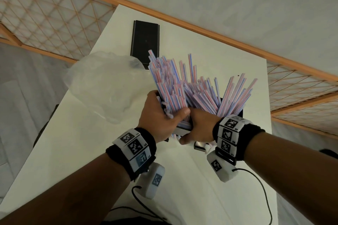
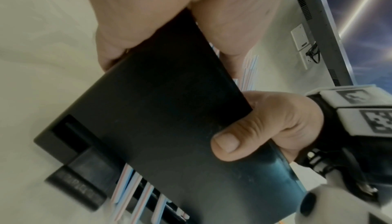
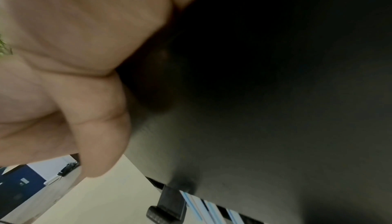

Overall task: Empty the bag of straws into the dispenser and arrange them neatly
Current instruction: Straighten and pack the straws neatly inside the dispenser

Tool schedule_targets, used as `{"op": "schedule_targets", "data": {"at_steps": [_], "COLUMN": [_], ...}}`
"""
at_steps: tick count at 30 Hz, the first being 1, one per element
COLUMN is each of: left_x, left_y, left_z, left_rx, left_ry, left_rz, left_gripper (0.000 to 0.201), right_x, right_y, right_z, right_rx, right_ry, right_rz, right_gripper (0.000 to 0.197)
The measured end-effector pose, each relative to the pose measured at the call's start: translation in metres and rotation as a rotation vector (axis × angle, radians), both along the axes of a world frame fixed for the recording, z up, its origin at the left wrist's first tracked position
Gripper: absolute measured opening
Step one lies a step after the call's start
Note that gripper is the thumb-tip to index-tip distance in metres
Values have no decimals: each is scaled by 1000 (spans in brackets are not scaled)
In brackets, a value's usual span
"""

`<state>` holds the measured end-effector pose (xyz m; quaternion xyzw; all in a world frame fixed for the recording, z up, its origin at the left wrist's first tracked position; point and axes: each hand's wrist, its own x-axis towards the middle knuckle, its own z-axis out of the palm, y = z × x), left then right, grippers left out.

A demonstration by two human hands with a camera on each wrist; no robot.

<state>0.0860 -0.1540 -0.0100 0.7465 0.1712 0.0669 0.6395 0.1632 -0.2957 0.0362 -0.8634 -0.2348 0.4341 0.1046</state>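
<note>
Looking down from the head camera, I take the black straw dispenser as my landmark; it sits on the white table, mostly hidden behind both of my hands.

Left of the dispenser and a bit farther from me, the clear plastic bag lies crumpled on the table, and I can make out no straws inside it. Beyond the dispenser, a flat black rectangular panel lies on the table with the bag's edge overlapping its near corner; I cannot tell what it is.

My left hand is at the dispenser's left end, fingers curled around a thick bunch of the striped straws, thumb across their front. The straws stand out of the dispenser's top in a messy fan, some leaning left, others splaying right, with uneven tips.

My right hand is at the dispenser's near side, just right of the left hand and touching it. In the left wrist view its thumb presses on the dispenser's flat black wall while its fingers wrap behind, so it grips the box. A few straw ends poke out of the slot at the dispenser's lower edge. The right wrist view shows mainly dark wall and my palm.
</note>
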Motion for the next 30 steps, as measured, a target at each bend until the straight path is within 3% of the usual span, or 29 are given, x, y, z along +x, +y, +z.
{"op": "schedule_targets", "data": {"at_steps": [2, 5, 8, 11, 13, 16, 18, 21, 23, 26, 28, 30], "left_x": [0, -1, -2, -3, -4, -5, -6, -4, -1, 0, -1, -3], "left_y": [0, 0, -2, -6, -7, -8, -10, -10, -12, -12, -11, -9], "left_z": [0, -2, 3, 7, 7, 1, -3, -3, -2, 1, 3, 6], "left_rx": [25, 8, -20, 16, 12, -6, 24, 33, 92, 122, 58, -25], "left_ry": [-2, 8, -4, -27, -53, -33, 21, 117, 143, 173, 160, 157], "left_rz": [4, -2, 45, 53, 74, 94, 95, 108, 70, 85, 88, 87], "left_gripper": [86, 94, 86, 59, 56, 64, 75, 68, 71, 57, 51, 41], "right_x": [1, 2, 2, -1, -5, -10, -15, -28, -36, -46, -45, -33], "right_y": [2, 2, -1, -2, -3, -12, -21, -31, -38, -49, -62, -80], "right_z": [3, 5, 2, 3, 0, -4, -4, 2, 6, 19, 35, 50], "right_rx": [35, 43, 97, 197, 194, 127, 145, 203, 180, 247, 305, 269], "right_ry": [37, 44, 36, -62, -177, -276, -304, -361, -368, -444, -581, -673], "right_rz": [-2, 7, 14, -21, -24, -2, 5, 16, 44, 10, -108, -349], "right_gripper": [49, 46, 52, 45, 55, 86, 74, 51, 54, 52, 47, 37]}}
